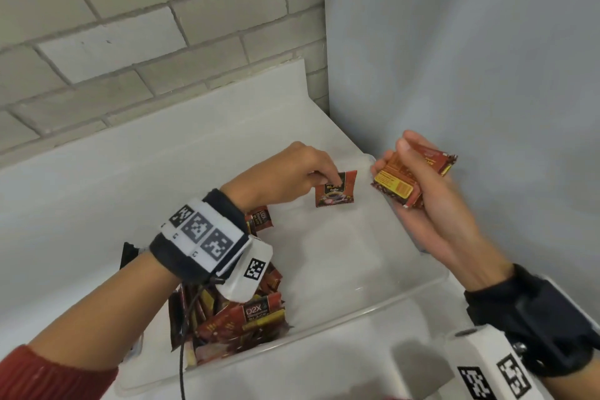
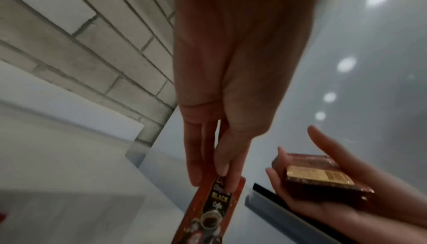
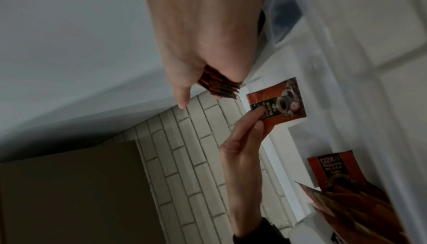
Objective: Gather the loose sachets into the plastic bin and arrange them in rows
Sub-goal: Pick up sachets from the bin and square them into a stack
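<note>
One sachet, inside the clear plastic bin: our left hand pinches its top edge. Our right hand clutches a stack of sachets (count unclear). One heap of sachets fills the bin's left end.

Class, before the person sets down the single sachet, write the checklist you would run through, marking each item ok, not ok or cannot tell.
1. Left hand pinches the single sachet by its top edge: ok.
2. Sachet is over the plastic bin, inside its rim: ok.
3. Bin floor beneath the sachet is free of other sachets: ok.
4. Right hand holds the stack of sachets securely: ok.
5. Loose pile in the bin's near left corner is arranged in rows: not ok.
6. Sachet already touches the bin floor: cannot tell.
</note>
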